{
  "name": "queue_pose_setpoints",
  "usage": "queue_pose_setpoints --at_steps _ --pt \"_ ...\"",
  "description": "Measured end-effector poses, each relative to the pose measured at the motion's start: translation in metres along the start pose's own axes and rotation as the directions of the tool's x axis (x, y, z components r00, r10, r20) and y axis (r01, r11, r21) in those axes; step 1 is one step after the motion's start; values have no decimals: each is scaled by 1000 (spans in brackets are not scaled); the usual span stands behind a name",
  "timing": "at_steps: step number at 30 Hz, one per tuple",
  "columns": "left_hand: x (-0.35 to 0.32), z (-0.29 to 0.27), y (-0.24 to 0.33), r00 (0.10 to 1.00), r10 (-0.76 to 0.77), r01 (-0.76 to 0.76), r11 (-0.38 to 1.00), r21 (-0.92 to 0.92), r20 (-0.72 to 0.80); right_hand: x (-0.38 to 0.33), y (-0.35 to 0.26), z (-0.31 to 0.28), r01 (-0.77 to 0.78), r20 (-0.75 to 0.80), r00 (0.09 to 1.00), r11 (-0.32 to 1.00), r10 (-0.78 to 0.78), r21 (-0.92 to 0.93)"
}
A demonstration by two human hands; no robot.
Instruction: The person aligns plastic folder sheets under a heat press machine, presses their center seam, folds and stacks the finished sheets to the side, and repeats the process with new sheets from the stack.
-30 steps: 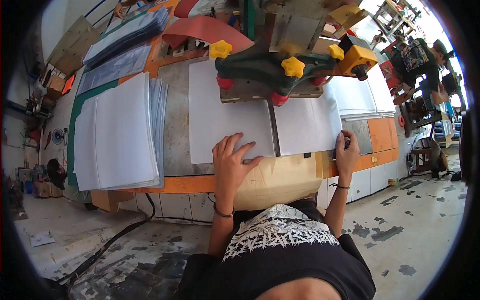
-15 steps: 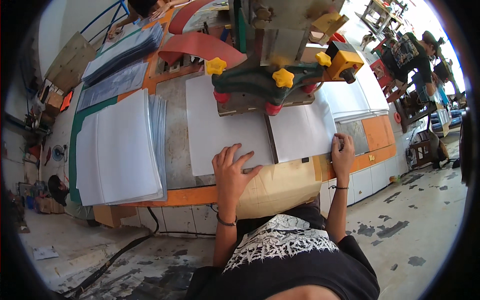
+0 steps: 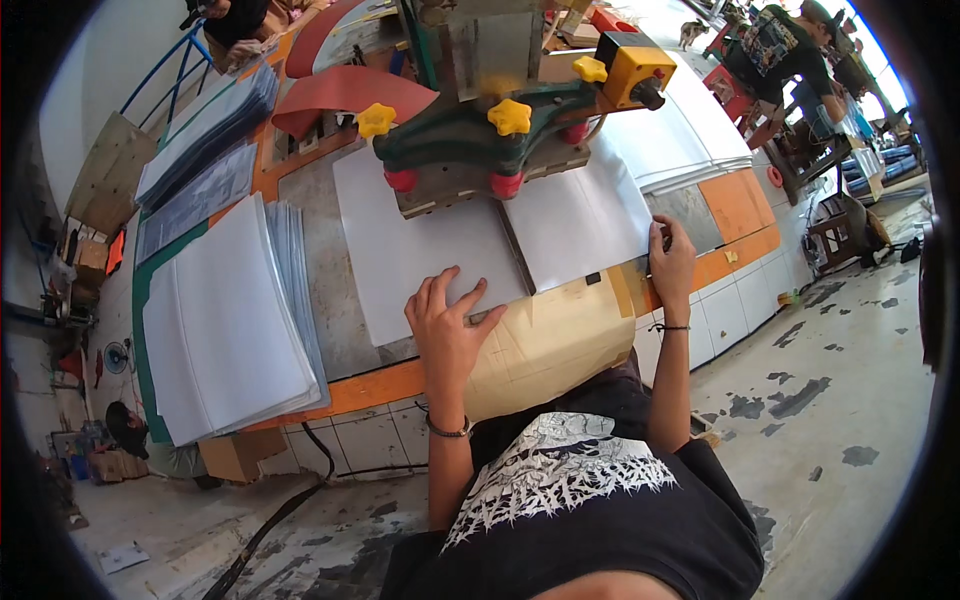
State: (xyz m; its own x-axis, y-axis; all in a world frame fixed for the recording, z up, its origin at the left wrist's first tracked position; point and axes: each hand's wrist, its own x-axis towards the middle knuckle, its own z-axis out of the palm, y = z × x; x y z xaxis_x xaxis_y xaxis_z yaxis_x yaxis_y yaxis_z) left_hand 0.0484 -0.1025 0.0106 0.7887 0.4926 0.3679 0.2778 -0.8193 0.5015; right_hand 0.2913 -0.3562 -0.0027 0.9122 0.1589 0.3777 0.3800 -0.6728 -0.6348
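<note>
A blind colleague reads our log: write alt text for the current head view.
A person's left hand is spread at one white sheet's near edge, the right hand at another's right edge, a dark strip between the sheets. A green-armed machine with yellow knobs overhangs both; white stacks lie to either side.

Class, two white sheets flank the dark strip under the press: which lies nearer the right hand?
The right sheet, its outer edge beside the right hand; the left sheet, across the dark strip, is under the left hand.
</note>
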Motion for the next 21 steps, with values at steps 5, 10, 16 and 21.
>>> queue_pose_setpoints --at_steps 5,10,16,21 --pt "-1 -4 1 1000 13 -13 1000 -3 9 2 -10 -6 -39 39 998 999 39 2" --pt "-2 -4 0 1000 13 -13 1000 5 20 5 -4 -2 -1 31 1000 1000 0 11" --pt "-3 -4 2 1000 -9 9 1000 7 23 3 2 3 29 32 999 999 -29 17" --pt "-3 -4 3 999 -6 7 1000 -11 32 4 5 -2 46 21 999 999 -46 4"
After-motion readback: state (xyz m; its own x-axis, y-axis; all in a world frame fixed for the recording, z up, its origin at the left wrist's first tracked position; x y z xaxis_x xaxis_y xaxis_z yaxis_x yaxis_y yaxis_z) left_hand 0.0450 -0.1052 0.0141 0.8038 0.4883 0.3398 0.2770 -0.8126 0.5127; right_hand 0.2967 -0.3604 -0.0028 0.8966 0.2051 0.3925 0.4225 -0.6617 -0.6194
